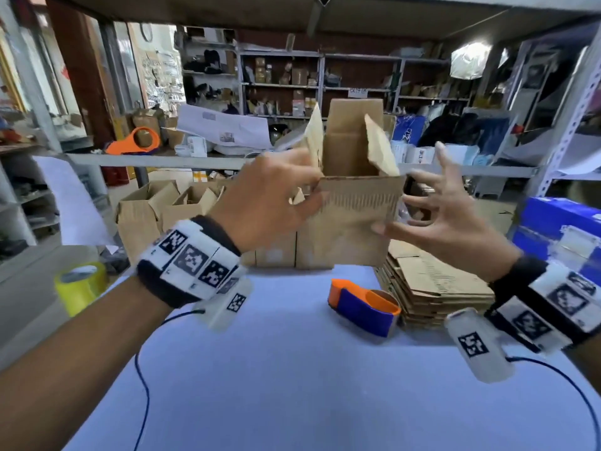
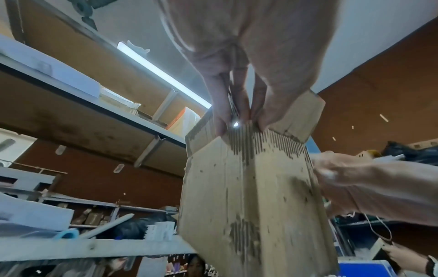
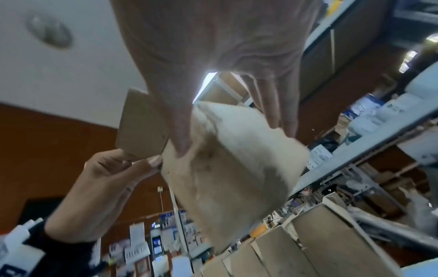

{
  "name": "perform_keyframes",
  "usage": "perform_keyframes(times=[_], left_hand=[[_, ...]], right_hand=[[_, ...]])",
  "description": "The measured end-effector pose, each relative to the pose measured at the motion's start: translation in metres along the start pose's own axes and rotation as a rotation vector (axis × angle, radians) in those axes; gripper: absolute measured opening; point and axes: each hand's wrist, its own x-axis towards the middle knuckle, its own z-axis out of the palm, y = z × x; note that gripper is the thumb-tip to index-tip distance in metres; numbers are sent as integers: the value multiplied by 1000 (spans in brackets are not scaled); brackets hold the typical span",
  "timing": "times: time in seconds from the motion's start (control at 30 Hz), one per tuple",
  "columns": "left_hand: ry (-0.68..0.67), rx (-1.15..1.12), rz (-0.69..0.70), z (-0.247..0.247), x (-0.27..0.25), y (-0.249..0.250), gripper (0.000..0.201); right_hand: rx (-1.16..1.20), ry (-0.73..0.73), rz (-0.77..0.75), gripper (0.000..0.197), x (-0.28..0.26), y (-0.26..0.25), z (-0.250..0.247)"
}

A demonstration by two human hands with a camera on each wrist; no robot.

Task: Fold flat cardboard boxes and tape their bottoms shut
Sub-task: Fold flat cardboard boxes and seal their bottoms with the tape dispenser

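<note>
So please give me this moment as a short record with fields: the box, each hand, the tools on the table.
box: cardboard box held in the air, opened up, flaps standing
left hand: left hand pinches the box's left edge
right hand: right hand fingers spread at its right side
tape dispenser: orange and blue tape dispenser on the table
flat boxes: stack of flat boxes beside it
tape: yellow tape roll at left

Hands: two, a left hand and a right hand.
Opened cardboard box held up: one, with three flaps standing.
Stack of flat cardboard boxes on the table: one; the number of sheets cannot be told.
Orange tape dispensers: two, one on the table, one on the shelf.
Yellow tape roll: one.
Wrist bands with printed markers: two.
</note>
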Motion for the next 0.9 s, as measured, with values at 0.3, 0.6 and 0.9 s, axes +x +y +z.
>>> perform_keyframes(times=[0.3,0.6,0.9], left_hand=[[38,-146,-91,106,93,-46,10],[-65,-258,-255,203,70,-96,5],[-245,-19,-352,240,65,-105,12]], right_hand=[[-200,131,122,46,72,54,-23],[-409,-42,206,54,106,112,16],[-612,-212,493,68,126,152,39]])
